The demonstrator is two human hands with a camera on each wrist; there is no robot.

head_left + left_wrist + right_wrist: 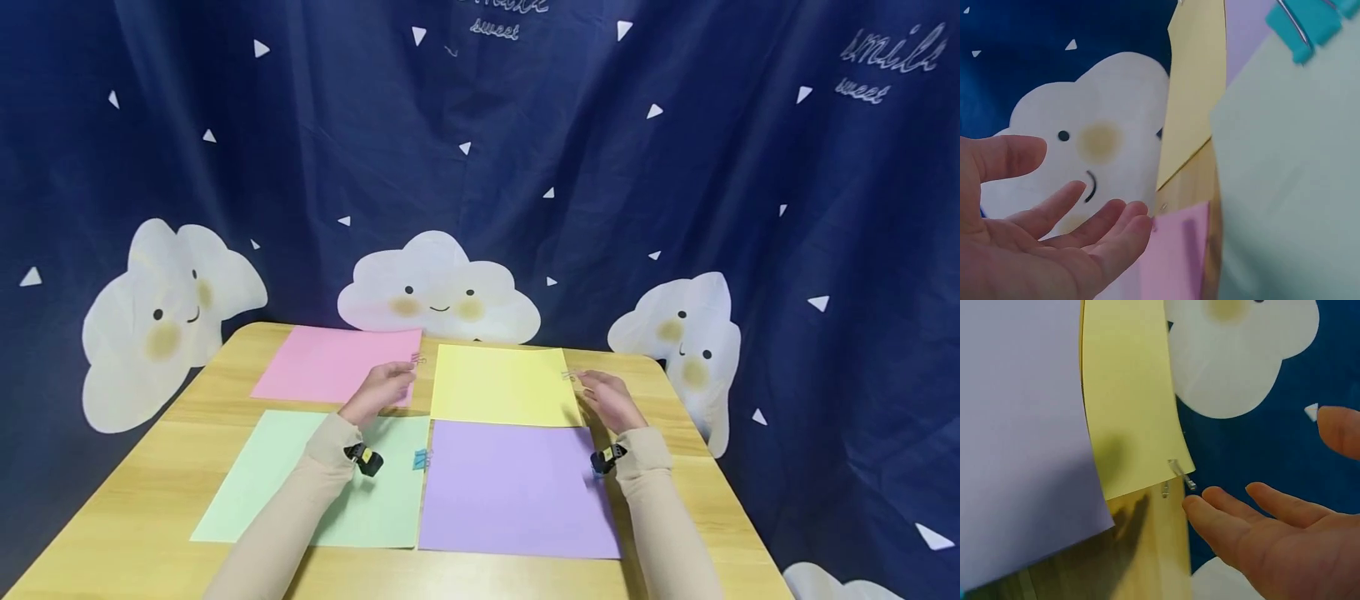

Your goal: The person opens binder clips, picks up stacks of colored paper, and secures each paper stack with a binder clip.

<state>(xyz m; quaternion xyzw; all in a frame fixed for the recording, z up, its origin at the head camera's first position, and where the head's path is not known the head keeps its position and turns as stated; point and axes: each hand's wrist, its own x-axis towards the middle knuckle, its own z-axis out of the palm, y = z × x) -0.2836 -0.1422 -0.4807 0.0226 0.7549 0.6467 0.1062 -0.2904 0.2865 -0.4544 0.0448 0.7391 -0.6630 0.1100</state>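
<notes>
My left hand (381, 390) hovers over the right part of a pink sheet (330, 362), its fingers loosely spread and holding nothing. Close to its fingertips, a small metal clip (418, 359) sits on that sheet's right edge. On the other side, my right hand (613, 402) is beside a yellow sheet (501, 385), thumb and fingers apart. A silver wire clip (1179, 474) grips the yellow sheet's right edge, near the fingertips; whether they touch it I cannot tell.
A mint green sheet (255, 475) lies in front on the left, with a teal binder clip (419, 459) on its right edge. Beside it is a purple sheet (517, 500); something blue at its right edge is mostly hidden by my wrist. A cloud-print curtain (480, 183) hangs behind the wooden table (127, 492).
</notes>
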